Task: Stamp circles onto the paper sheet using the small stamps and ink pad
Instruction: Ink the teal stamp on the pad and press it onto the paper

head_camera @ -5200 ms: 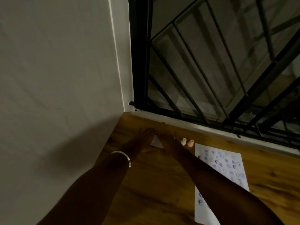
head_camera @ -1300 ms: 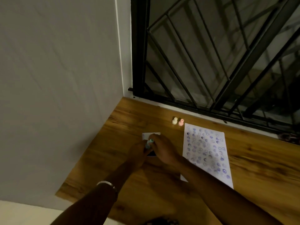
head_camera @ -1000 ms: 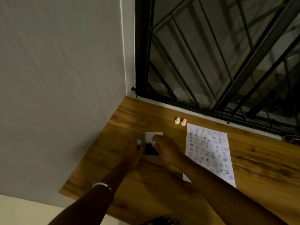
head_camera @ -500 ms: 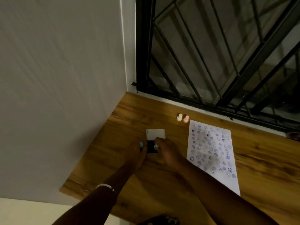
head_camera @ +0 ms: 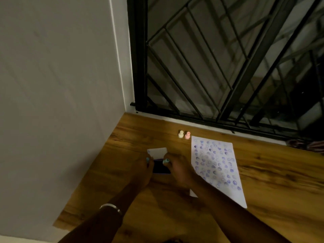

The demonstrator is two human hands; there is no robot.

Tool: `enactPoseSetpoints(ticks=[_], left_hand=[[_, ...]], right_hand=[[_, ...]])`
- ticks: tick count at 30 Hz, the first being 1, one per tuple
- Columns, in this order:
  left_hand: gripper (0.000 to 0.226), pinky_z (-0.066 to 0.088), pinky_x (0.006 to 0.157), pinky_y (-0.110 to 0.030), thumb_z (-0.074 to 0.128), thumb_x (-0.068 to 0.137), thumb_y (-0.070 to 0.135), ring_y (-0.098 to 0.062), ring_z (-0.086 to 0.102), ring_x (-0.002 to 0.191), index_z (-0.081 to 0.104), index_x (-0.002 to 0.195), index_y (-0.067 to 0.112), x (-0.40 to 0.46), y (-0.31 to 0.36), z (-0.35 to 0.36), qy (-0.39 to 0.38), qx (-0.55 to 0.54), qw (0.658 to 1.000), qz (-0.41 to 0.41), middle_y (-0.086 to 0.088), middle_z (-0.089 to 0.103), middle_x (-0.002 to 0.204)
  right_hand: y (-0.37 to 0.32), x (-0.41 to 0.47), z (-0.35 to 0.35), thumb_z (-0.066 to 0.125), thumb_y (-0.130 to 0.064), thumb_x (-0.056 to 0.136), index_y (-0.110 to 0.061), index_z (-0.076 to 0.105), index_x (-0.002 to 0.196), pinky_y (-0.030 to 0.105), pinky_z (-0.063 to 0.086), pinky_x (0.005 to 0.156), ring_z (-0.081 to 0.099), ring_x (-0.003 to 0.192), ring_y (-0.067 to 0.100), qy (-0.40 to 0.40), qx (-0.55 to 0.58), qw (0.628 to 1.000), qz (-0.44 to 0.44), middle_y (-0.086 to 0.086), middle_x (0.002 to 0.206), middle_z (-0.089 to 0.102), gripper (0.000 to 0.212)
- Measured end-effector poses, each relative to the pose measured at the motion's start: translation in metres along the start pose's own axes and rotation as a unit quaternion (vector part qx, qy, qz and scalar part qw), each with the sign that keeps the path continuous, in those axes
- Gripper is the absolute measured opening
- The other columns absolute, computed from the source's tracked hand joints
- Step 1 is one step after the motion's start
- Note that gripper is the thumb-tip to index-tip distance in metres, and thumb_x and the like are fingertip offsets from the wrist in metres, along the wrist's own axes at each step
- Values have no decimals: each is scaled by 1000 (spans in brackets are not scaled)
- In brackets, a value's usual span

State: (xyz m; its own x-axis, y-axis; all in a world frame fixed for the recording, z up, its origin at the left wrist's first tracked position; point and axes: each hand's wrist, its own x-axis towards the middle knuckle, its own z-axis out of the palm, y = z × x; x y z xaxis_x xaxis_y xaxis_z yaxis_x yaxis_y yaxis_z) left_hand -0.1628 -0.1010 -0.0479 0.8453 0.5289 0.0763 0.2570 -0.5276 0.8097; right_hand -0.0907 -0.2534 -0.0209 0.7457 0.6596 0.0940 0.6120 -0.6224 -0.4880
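Observation:
An open ink pad (head_camera: 161,167) with a dark inked face and a raised white lid (head_camera: 157,152) lies on the wooden table (head_camera: 271,186). My left hand (head_camera: 142,171) holds a small teal stamp (head_camera: 147,159) at the pad's left edge. My right hand (head_camera: 178,170) holds a second teal stamp (head_camera: 165,161) at the pad's right edge. To the right lies the white paper sheet (head_camera: 215,165), covered with several purple and blue round prints. A cream stamp (head_camera: 181,134) and a pink stamp (head_camera: 187,135) stand upright just beyond the sheet's far left corner.
A grey wall (head_camera: 57,95) borders the table on the left. A black metal window grille (head_camera: 219,67) rises along the far edge. Some crumpled dark cloth (head_camera: 308,145) lies at the far right by the sill.
The two hands parted, so each now holds one teal stamp. Both stamps came down to the opposite edges of the ink pad. The head camera has tilted down slightly.

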Motion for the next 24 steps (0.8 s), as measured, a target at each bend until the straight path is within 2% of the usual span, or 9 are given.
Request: enactPoseSetpoints(ticks=[2, 4, 5, 7, 9, 12, 15, 18, 24], left_hand=[[15, 51, 65, -32, 49, 97, 22, -28, 65, 80, 58, 97, 10, -2, 7, 11, -16, 3, 999, 40, -13, 66, 89], [2, 50, 57, -27, 49, 97, 24, -22, 64, 77, 50, 96, 24, -4, 11, 23, -49, 22, 996, 73, -7, 64, 88], [2, 55, 61, -30, 48, 97, 26, -20, 63, 80, 47, 96, 28, -7, 14, 31, -72, 32, 994, 77, -6, 63, 93], [6, 56, 83, -37, 46, 97, 29, -19, 59, 97, 45, 101, 34, -13, 21, 46, -113, 49, 990, 67, -4, 61, 108], [10, 49, 86, -32, 40, 99, 32, -14, 56, 100, 46, 106, 37, -20, 31, 62, -132, 54, 986, 85, 2, 61, 110], [18, 56, 72, -34, 30, 100, 39, -12, 63, 84, 46, 107, 34, -32, 48, 81, -151, 77, 973, 159, 4, 66, 94], [25, 58, 64, -35, 32, 100, 43, -16, 66, 75, 47, 111, 27, -42, 59, 98, -176, 100, 962, 185, 1, 68, 90], [27, 54, 59, -29, 35, 99, 44, -14, 63, 71, 47, 114, 24, -52, 63, 110, -179, 117, 954, 212, -1, 67, 91], [27, 56, 60, -32, 37, 98, 43, -13, 62, 70, 47, 114, 24, -65, 59, 117, -173, 123, 947, 242, 0, 66, 91]], right_hand=[[14, -13, -9, 54, -22, 95, -19, 60, 110, 34, 56, 80, 65, 95, 18, 17, -10, 999, 27, 5, 105, 70, 17], [31, -29, -19, 54, -25, 95, -19, 61, 107, 27, 56, 73, 67, 87, 15, 27, -22, 998, 47, 4, 96, 71, 15], [40, -39, -25, 54, -25, 95, -19, 61, 104, 24, 54, 70, 67, 84, 13, 32, -27, 997, 59, 3, 93, 71, 13], [57, -58, -38, 55, -25, 94, -19, 60, 101, 20, 48, 67, 66, 81, 12, 38, -54, 994, 88, 2, 91, 71, 11], [74, -78, -50, 53, -26, 94, -19, 58, 101, 23, 48, 67, 65, 81, 16, 39, -78, 988, 127, 3, 92, 69, 11], [93, -105, -66, 48, -27, 96, -18, 55, 103, 29, 47, 68, 63, 81, 20, 41, -88, 979, 181, 6, 94, 68, 14], [105, -127, -78, 48, -24, 94, -16, 56, 104, 30, 47, 69, 61, 81, 23, 54, -109, 970, 211, 9, 95, 68, 15], [113, -145, -82, 50, -18, 92, -15, 58, 105, 33, 51, 72, 62, 82, 24, 49, -122, 966, 222, 10, 97, 69, 16], [121, -160, -82, 55, -19, 88, -17, 58, 112, 38, 49, 82, 60, 99, 30, 27, -125, 967, 221, 11, 110, 66, 24]])
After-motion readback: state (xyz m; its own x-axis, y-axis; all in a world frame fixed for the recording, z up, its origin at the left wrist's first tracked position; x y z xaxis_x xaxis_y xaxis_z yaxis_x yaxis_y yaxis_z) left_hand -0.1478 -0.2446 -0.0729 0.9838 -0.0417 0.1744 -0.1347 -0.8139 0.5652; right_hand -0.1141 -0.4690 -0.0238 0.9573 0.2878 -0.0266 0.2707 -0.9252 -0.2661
